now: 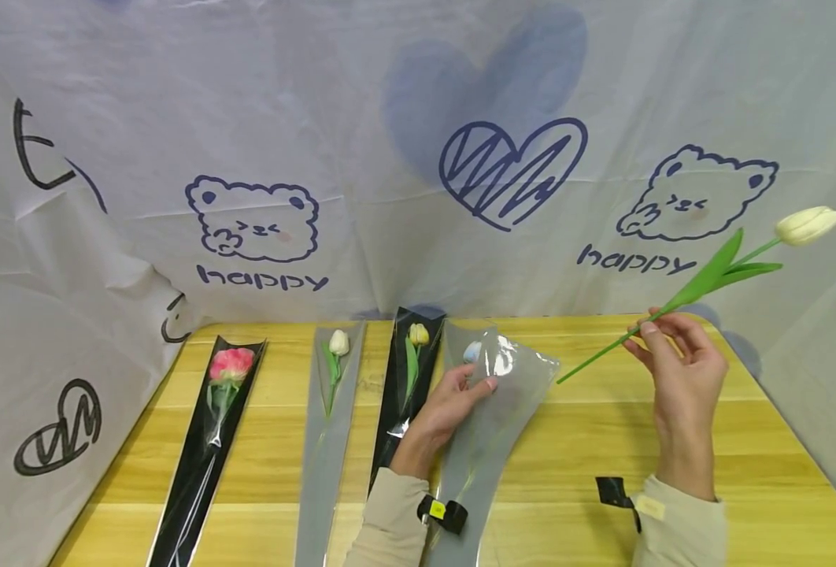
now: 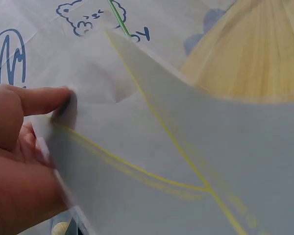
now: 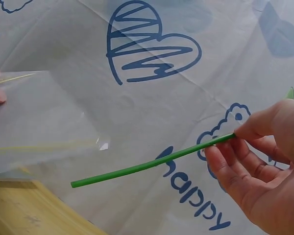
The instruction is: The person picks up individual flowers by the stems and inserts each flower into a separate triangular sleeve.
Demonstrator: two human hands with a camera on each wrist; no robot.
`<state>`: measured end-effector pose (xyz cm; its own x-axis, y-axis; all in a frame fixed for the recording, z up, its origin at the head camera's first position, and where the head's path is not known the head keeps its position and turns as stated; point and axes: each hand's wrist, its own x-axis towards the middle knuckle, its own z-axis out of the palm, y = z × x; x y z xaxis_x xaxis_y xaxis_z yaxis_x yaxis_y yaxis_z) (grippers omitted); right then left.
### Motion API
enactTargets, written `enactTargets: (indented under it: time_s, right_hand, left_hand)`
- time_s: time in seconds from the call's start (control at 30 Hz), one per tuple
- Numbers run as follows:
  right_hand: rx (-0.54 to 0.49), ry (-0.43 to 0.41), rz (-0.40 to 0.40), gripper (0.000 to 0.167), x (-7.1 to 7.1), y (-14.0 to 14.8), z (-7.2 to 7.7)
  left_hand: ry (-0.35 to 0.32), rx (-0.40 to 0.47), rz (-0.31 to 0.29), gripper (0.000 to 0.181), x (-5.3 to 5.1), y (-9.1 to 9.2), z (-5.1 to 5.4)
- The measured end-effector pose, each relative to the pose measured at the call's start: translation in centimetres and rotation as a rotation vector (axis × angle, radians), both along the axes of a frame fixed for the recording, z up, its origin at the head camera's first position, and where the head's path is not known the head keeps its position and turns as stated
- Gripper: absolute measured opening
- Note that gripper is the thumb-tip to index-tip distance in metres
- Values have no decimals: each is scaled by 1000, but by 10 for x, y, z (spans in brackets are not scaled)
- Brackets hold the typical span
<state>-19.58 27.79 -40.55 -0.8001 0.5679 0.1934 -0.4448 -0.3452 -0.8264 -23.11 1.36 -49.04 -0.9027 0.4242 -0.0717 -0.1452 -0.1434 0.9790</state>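
My right hand pinches the green stem of a white artificial tulip, whose bloom points up and to the right. In the right wrist view the stem's bare lower end sticks out leftward, apart from the sleeve. My left hand holds the top edge of a grey flower sleeve with a clear front between thumb and fingers. Close up in the left wrist view, the sleeve shows yellow lines and its mouth looks spread. Behind that hand, a pale blue tulip lies in another grey sleeve, partly covered.
To the left lie wrapped flowers: a pink flower in a black sleeve, a white tulip in a grey sleeve, and a yellow tulip in a black sleeve. A printed cloth hangs behind the wooden table.
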Motion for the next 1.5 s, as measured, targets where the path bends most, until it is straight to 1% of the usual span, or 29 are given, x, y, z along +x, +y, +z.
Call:
enactTargets:
  time_s: [0.27,0.33,0.43,0.47,0.53,0.57,0.63,0.7,0.73,0.83,0.87,0.93,1.03,1.13,1.3,1.4,1.5]
  right_hand:
    - [-52,30,-23,23,-2,-2,1]
    - [-69,40,-28,24,-2,-3,1]
    - [-106,74,-34,25,-2,-5,3]
    - [-112,89,-35,25,-2,-5,5]
    - [-129,128,-34,28,-1,-7,7]
    - [-138,152,-32,28,0,-7,8]
    - [-145,193,-27,31,1,-9,11]
    - [-139,222,-15,31,2,-11,13]
    - [-131,228,-5,31,3,-12,14]
    - [-76,203,39,30,4,-16,15]
    - [-54,187,59,28,4,-17,15]
    - [-6,149,95,24,3,-20,15]
    - [78,102,143,19,2,-25,13]
    - [166,73,195,17,0,-29,11]
    - [306,55,292,22,-1,-34,8]
    - [433,24,328,24,-1,-36,6]
    - [621,-31,336,24,0,-39,5]
  left_hand:
    - [34,-99,63,12,-2,0,-5]
    - [40,-110,73,11,-3,0,-6]
    - [61,-120,77,16,-4,0,-7]
    - [69,-119,75,14,-4,0,-7]
    - [82,-122,68,18,-4,0,-6]
    - [94,-123,63,26,-4,0,-5]
    - [113,-122,59,22,-4,0,-4]
    - [144,-120,58,33,-3,0,-3]
    - [155,-115,56,35,-2,0,-2]
    - [176,-101,52,40,-1,1,0]
    - [174,-96,52,39,-1,2,1]
    - [163,-94,50,25,0,3,2]
    - [148,-93,48,14,1,4,6]
    - [144,-86,45,22,2,4,10]
    - [147,-77,32,28,2,4,13]
    - [156,-71,24,30,2,3,14]
    - [161,-64,23,30,2,3,15]
